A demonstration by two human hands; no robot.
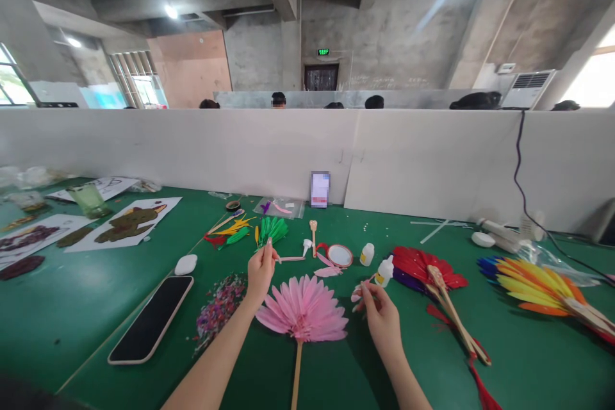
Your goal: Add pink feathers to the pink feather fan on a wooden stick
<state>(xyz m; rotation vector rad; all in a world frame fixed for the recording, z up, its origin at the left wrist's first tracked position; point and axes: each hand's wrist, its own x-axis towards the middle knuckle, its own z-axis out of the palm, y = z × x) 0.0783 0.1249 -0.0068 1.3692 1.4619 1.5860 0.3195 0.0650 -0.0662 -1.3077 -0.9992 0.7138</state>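
A fan of pink feathers [305, 312] on a thin wooden stick [296, 378] lies on the green table between my hands. Above its left side, my left hand [261, 272] is closed in a pinch; whatever is in its fingertips is too small to make out. A slim pink strip [291, 259] extends rightward beside those fingers. Right of the fan, my right hand [382, 317] pinches a small pale pink piece [356, 295], possibly a feather. Just beyond that hand stand a white glue bottle [384, 272] and another small bottle [367, 254]. Loose pink feathers [328, 267] lie nearby.
Left are a black phone [151, 320], a white case [186, 264] and a heap of colourful bits [221, 307]. Green feathers [273, 231] and a round white-centred disc [339, 255] lie farther back. Red [427, 266] and yellow fans [533, 285] lie right. A white partition [192, 147] borders the table.
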